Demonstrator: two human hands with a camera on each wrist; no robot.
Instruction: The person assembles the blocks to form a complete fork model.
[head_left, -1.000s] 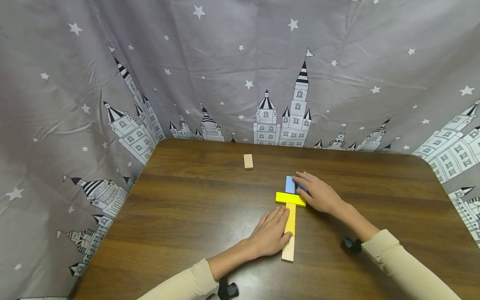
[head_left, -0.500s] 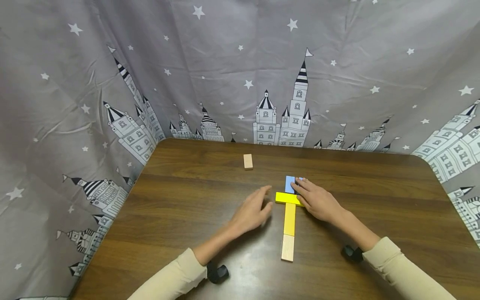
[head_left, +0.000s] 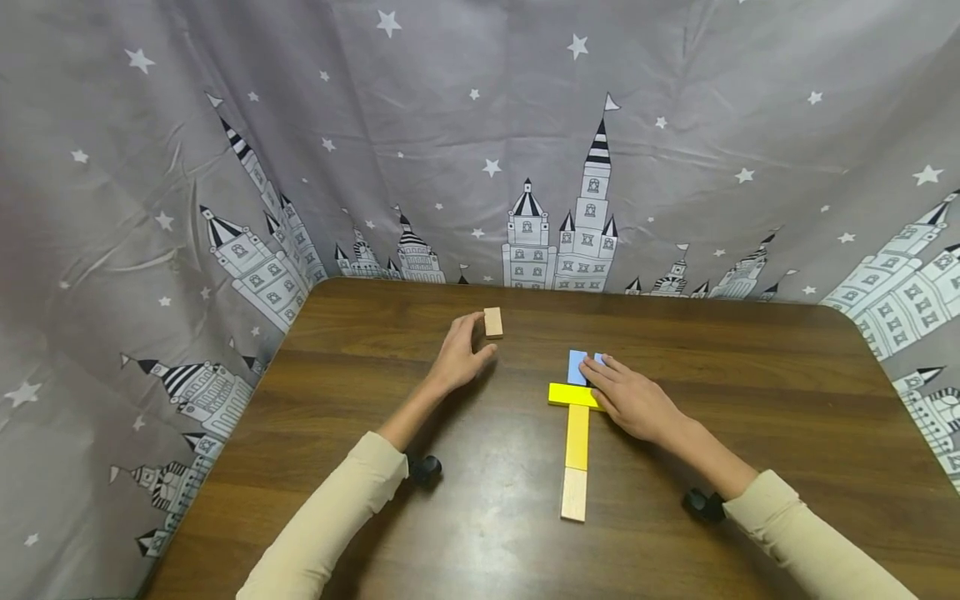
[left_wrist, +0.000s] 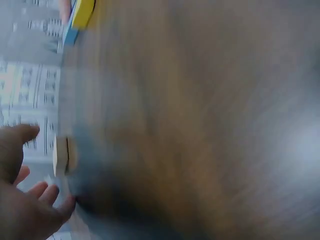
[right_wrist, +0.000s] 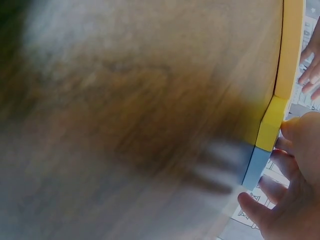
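At the back of the table my left hand [head_left: 456,354] reaches toward a small plain wooden block [head_left: 492,323], thumb and fingers spread. The left wrist view shows that block [left_wrist: 61,156] beyond the fingertips; whether one touches it I cannot tell. My right hand [head_left: 633,402] rests on the right end of a bright yellow bar [head_left: 566,394] and on the blue blocks behind it. A light blue block [head_left: 576,367] shows left of those fingers; a second blue block [head_left: 598,357] is mostly covered. An orange-yellow block [head_left: 577,437] and a plain wooden block [head_left: 573,496] continue the line toward me.
All the blocks lie flat on a brown wooden table [head_left: 345,375] with rounded far corners. A grey curtain [head_left: 427,125] printed with castles and stars hangs behind and beside it. Black wrist cameras sit below each hand, one at the left cuff [head_left: 426,470].
My left hand has lifted off the orange-yellow block and travelled left and away to the lone wooden block. My right hand has stayed at the blue blocks, shifting only slightly.
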